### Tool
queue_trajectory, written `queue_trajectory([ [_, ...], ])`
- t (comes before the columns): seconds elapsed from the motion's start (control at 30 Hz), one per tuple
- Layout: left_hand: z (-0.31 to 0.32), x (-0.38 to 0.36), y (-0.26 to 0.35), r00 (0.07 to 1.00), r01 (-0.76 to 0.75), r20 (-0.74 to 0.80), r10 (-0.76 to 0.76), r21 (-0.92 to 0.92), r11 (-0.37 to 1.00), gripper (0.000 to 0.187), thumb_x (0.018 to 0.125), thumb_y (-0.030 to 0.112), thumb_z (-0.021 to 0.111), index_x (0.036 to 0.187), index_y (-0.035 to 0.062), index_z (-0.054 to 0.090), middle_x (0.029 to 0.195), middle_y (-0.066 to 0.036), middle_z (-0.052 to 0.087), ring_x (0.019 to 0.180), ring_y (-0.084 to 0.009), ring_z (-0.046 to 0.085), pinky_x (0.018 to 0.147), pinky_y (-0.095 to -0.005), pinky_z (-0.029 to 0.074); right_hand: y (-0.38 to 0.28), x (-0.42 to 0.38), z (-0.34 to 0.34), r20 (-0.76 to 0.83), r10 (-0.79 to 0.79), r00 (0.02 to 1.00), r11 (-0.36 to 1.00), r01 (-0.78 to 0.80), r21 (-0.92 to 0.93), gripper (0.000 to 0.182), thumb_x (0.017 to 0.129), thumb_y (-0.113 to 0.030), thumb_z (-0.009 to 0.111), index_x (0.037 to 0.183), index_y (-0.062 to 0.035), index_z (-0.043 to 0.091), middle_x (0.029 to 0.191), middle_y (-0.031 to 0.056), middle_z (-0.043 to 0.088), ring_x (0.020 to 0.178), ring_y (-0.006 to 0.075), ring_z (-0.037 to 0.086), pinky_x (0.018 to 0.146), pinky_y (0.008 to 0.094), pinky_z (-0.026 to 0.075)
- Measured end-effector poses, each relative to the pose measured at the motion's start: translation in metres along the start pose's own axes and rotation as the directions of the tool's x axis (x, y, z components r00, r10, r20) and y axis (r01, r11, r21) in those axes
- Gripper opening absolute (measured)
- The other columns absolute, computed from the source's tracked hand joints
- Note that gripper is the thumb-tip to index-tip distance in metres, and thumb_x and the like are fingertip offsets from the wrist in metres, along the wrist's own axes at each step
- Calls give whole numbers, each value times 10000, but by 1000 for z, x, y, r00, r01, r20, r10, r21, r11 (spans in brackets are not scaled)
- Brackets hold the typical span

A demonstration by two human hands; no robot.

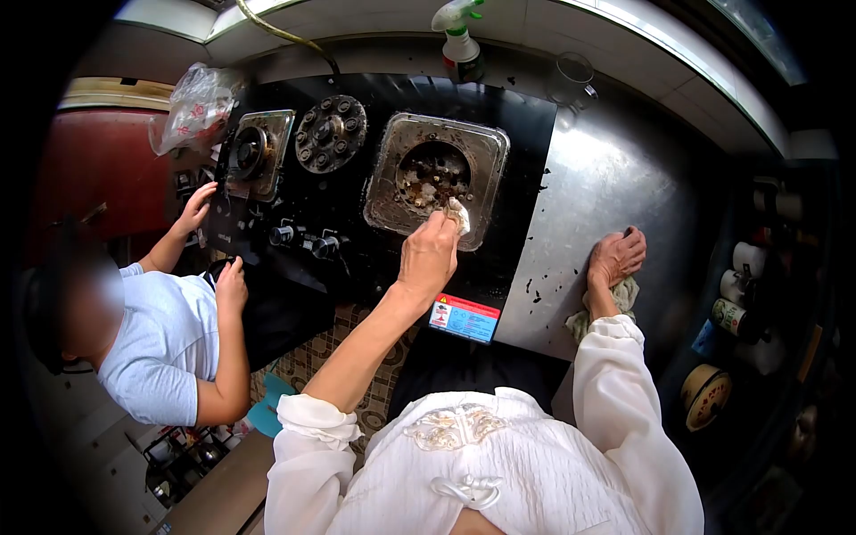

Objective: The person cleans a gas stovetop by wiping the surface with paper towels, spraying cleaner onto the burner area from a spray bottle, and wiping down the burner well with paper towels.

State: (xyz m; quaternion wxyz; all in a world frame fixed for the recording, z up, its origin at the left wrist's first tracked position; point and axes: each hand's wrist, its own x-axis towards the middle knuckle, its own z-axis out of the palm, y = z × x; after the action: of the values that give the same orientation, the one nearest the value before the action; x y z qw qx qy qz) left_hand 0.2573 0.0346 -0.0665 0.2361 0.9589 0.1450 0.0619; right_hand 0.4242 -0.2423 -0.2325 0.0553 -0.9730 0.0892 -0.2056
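Observation:
My left hand (430, 254) is closed on a crumpled white wipe (458, 216) at the lower edge of a greasy square burner tray (486, 169). Brown and whitish residue lies in the round opening of that tray. On the steel counter (557, 259) to the right rests my right hand (617, 257), its fingers curled. A greenish cloth (627, 294) lies under my right wrist; whether the fingers hold anything is hidden.
A person (169, 330) stands at the left, hands by the black stove (357, 241). Around the stove are a second burner (252, 152), a round burner part (331, 134), a plastic bag (198, 107), a spray bottle (461, 49) and a glass mug (572, 82). Dark crumbs dot the counter.

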Motion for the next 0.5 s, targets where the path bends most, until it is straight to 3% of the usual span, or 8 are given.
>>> queue_trajectory([
  [0.3,17,16,19,998,-42,-49,38,-79,996,51,822,7,627,864,-4,601,878,-138,580,806,-330,635,690,-423,531,0,-1,1,-16,-10,1000,1000,11,16,322,834,-184,553,1154,-155,538,1212,56,525,1150,266,485,958,416,391],
  [0.43,3,2,7,990,-136,46,135,13,991,90,825,-8,620,908,4,588,880,-115,568,798,-297,635,686,-400,542,3,-1,5,-35,-33,999,999,33,-9,321,840,-189,552,1159,-154,537,1222,55,528,1161,270,482,959,412,393],
  [0.5,-12,-10,-24,995,-100,-14,103,111,989,135,837,-6,610,972,4,604,863,-112,571,814,-285,634,678,-384,545,2,-1,4,-10,-19,1000,1000,19,-19,319,844,-190,553,1161,-151,536,1228,52,527,1166,271,481,964,412,392],
])
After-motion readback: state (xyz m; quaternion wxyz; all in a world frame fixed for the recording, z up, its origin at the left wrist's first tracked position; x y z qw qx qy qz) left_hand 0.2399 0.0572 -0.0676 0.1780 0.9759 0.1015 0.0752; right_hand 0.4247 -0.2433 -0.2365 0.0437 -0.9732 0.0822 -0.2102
